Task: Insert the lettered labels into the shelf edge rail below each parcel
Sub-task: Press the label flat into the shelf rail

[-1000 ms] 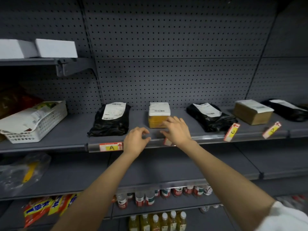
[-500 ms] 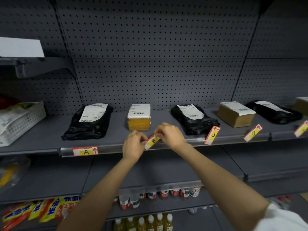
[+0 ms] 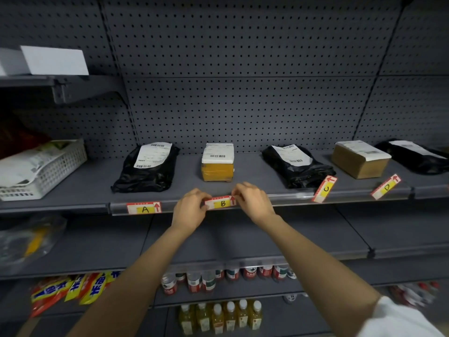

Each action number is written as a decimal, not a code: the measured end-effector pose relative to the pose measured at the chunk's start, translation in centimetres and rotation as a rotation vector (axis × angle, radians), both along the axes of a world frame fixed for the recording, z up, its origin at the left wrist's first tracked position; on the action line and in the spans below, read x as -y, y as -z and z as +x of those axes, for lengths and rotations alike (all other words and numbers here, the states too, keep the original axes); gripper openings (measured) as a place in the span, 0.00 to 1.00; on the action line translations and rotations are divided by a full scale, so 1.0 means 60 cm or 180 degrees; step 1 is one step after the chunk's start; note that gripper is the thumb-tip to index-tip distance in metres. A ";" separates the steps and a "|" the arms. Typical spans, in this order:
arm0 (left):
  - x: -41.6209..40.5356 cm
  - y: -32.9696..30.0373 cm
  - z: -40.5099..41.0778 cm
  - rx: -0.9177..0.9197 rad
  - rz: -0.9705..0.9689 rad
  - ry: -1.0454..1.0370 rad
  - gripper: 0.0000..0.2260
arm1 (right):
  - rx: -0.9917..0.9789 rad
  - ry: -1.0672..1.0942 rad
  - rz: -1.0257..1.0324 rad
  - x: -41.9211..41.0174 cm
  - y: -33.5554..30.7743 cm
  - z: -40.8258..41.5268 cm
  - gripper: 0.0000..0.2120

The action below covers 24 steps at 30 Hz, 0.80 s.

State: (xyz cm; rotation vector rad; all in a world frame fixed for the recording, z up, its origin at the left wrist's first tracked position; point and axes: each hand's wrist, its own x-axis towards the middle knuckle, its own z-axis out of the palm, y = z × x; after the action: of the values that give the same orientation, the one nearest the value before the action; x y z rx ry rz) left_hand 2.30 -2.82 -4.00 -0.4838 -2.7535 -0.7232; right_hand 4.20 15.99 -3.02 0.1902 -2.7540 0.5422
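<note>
Head view, looking down at the parcel shelf. Both hands hold the B label [image 3: 222, 203] level against the shelf edge rail [image 3: 286, 197], directly below the yellow box parcel [image 3: 217, 162]. The left hand [image 3: 190, 209] pinches the label's left end in a narrow grip; the right hand [image 3: 254, 201] pinches the right end beside the red arrow. Holding it by both ends likely keeps the thin card flat and square to the channel so its edges can slip in together.

The A label [image 3: 143, 208] sits flat in the rail below the left black bag parcel [image 3: 148, 167]; judged done. The C label [image 3: 324, 189] and D label [image 3: 385, 186] lean tilted at the rail, below the second black bag [image 3: 296, 164] and the brown carton [image 3: 362, 158]; probably parked there, each by its parcel, not yet seated.

Hard to tell:
- whether B's lower edge is already inside the rail lip; fingers cover both ends.
- how C and D are propped.
- a further black parcel [image 3: 418, 155] is cut off at the right edge; no label seen for it.
- print on the shipping slips is too small to read.
- the white basket [image 3: 48, 171] at left is partly out of frame.
</note>
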 end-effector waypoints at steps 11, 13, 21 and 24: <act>-0.008 0.002 0.002 -0.0321 -0.0085 0.0250 0.11 | -0.0122 0.0199 -0.0009 -0.016 0.029 0.038 0.11; -0.028 -0.004 0.007 -0.0340 0.0084 0.0280 0.11 | -0.0161 0.0255 0.0098 -0.036 0.027 0.051 0.12; -0.211 -0.025 0.024 -0.0213 0.0335 0.0705 0.10 | -0.0318 0.0618 0.0223 -0.184 -0.011 0.090 0.13; -0.283 -0.025 0.036 -0.0176 0.0331 0.0707 0.10 | -0.0354 0.0674 0.0286 -0.247 -0.019 0.099 0.14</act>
State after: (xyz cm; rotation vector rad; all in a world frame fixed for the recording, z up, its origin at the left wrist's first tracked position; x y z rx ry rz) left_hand 4.45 14.14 -2.53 -0.7832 -2.6211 -0.8848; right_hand 10.16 30.80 -1.88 -0.0495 -2.6494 0.3418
